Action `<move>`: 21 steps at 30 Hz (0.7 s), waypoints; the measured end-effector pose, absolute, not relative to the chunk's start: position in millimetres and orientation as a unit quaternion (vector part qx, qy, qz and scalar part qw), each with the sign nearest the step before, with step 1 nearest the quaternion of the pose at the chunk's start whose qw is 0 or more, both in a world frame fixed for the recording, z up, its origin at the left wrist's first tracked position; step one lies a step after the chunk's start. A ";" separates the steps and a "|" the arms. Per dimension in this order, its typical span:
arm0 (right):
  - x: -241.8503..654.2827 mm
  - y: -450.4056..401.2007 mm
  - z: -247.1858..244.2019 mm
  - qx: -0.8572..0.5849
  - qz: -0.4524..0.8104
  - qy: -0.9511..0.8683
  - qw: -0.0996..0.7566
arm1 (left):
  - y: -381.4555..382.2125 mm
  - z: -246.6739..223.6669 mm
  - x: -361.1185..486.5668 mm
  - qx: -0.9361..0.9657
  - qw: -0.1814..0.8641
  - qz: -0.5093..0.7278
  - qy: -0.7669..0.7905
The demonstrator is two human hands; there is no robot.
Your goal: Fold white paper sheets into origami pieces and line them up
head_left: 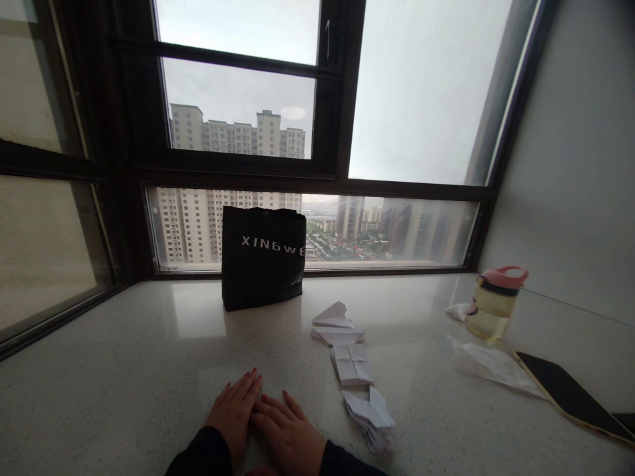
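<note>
Windowpanes in dark brown frames rise along the upper left of the frame and run across the top, with pale apartment towers standing outside under a grey sky. Beneath them spreads a glossy, speckled white stone counter.

At the bottom, left of centre, I can see the person's left hand, coming out of a dark sleeve, palm down on the counter, fingers straight and close together, nails red. Above it, by the glass, stands a black bag with pale lettering reading "XINGWE", its top edge slightly rumpled. Next comes the right hand, also laid palm down, fingers a little spread, its fingertips meeting the left hand's fingers.

Just right of the hands, from the middle of the frame down to the lower centre, folded white paper pieces lie in a rough column: a triangular one at the top, a flattened pointed stack touching it, a square creased stack, and a thicker layered stack lowest and nearest the right hand.

Over at the right, a clear yellowish bottle with a pink lid stands beside a crumpled white tissue. Below, a thin white sheet reaches the edge of a black-faced phone at lower right, near the pale grey wall.
</note>
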State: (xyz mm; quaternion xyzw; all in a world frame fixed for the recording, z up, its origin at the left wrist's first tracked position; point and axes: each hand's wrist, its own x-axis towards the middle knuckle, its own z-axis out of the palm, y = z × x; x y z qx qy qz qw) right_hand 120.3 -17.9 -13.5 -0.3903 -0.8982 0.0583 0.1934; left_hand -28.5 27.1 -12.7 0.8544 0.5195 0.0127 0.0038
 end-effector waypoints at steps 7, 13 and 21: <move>120.0 -17.2 -15.8 -0.387 0.032 -0.900 0.197 | 27.3 -16.0 -29.7 0.853 -0.001 0.038 0.520; 119.9 -16.9 -17.7 -0.391 0.039 -0.898 0.197 | 25.2 -12.9 -28.6 0.854 -0.002 0.031 0.520; 119.4 -17.3 -17.3 -0.389 0.014 -0.899 0.199 | 26.1 -11.6 -28.9 0.854 0.005 0.026 0.520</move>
